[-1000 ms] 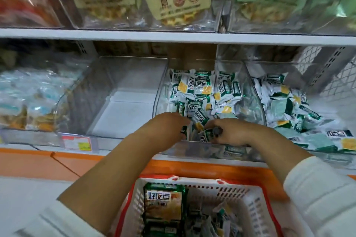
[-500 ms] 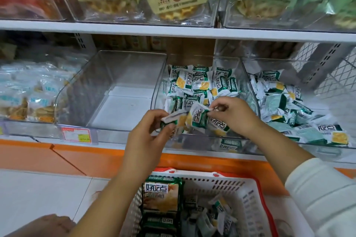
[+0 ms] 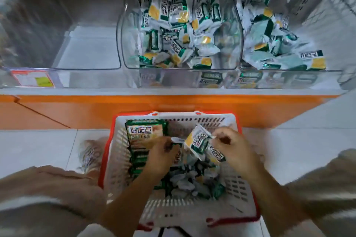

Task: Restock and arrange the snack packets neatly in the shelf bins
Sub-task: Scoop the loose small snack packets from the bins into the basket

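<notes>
Snack packet [image 3: 198, 141] — light, crinkly, slippery film, probably crushable inside — hangs over the basket [image 3: 117, 152], between both hands. Left hand [image 3: 160, 153] pinches 1 crimped end, right hand [image 3: 231, 146] pinches the other. Best gripped by seams, not the middle.

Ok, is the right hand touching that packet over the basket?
Touching. The head view shows the right hand pinching the packet by its edge above the basket.

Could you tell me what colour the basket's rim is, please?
Red; the basket's rim shows best in the head view.
</notes>
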